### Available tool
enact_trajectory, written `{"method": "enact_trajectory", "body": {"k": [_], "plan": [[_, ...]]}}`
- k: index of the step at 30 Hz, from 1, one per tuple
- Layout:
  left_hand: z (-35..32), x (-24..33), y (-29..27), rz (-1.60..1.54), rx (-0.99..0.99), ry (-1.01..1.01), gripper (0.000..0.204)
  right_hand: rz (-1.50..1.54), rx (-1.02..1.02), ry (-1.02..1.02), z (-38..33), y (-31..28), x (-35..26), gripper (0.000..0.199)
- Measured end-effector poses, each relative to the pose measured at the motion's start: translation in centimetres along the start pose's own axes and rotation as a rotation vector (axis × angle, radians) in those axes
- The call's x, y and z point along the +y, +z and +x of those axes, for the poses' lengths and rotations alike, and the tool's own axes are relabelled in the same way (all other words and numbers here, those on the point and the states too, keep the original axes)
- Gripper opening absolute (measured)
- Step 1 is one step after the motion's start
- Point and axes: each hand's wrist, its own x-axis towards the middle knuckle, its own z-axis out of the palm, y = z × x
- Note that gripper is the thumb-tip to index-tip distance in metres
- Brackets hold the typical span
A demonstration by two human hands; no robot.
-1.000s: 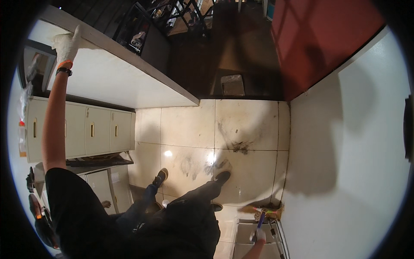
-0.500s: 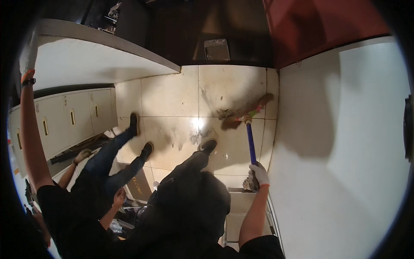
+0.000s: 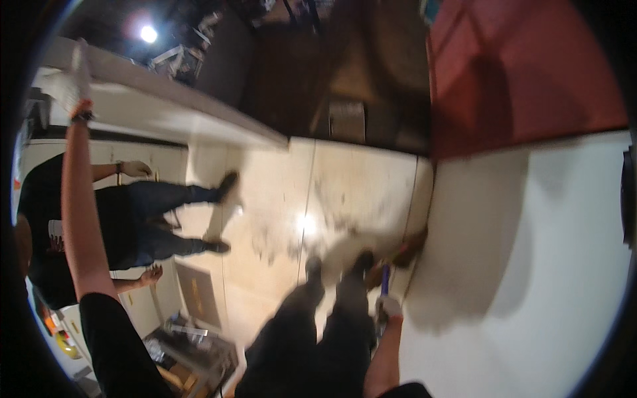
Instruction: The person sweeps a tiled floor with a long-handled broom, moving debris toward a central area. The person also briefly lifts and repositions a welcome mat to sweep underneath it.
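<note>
A broom with a blue handle [image 3: 385, 280] is gripped low on the right by my right hand [image 3: 389, 306], which wears a white glove. The broom head [image 3: 406, 252] lies on the floor against the foot of the right wall, blurred and partly behind my shoe. High on the left, my left hand [image 3: 71, 86], in a white glove with an orange cuff, is stretched out along the top edge of a white panel [image 3: 186, 109]. Its fingers look extended, with nothing seen in them. Dark smudges [image 3: 269, 249] mark the pale tiles.
A person [image 3: 99, 219] in black top and jeans stands at the left by pale cabinets [image 3: 172, 159]. A grey rectangular pan [image 3: 347, 121] sits on dark flooring beyond the tiles. A red panel [image 3: 524, 79] and white wall [image 3: 570, 252] bound the right. A mat [image 3: 199, 292] lies lower left.
The broom has come back toward me and against the right wall with my right hand. Both my shoes now show. The other person has turned and stands farther up on the left.
</note>
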Motion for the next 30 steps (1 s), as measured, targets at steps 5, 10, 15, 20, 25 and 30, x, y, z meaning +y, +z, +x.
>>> {"method": "enact_trajectory", "body": {"k": [5, 10, 15, 20, 25, 30], "plan": [[-3.2, -0.1, -1.9, -0.086, 0.147, -0.154, 0.101, 0.113, -0.001, -0.003, -0.4, 1.1, -8.0, 0.014], [-3.9, 2.6, -1.3, -0.172, 0.2, -0.128, 0.091, 0.068, -0.1, -0.045, -4.4, -8.4, -4.9, 0.016], [-4.0, 3.2, -2.8, -0.086, 0.206, -0.146, 0.109, -0.154, -0.091, 0.019, -10.8, -13.8, -2.3, 0.014], [-3.9, -1.9, 1.9, 0.188, 0.245, 0.075, 0.115, -0.424, -0.178, 0.059, -20.8, -11.3, -7.5, 0.024], [-11.8, 2.1, -6.1, -0.535, -0.059, -0.214, 0.091, -1.359, -0.298, -0.433, -19.3, -11.9, -8.3, 0.04], [-43.4, 7.8, -26.1, -0.678, -1.554, -0.363, 0.058, -1.415, -0.108, -0.459, -17.2, 1.4, -15.5, 0.037]]}}
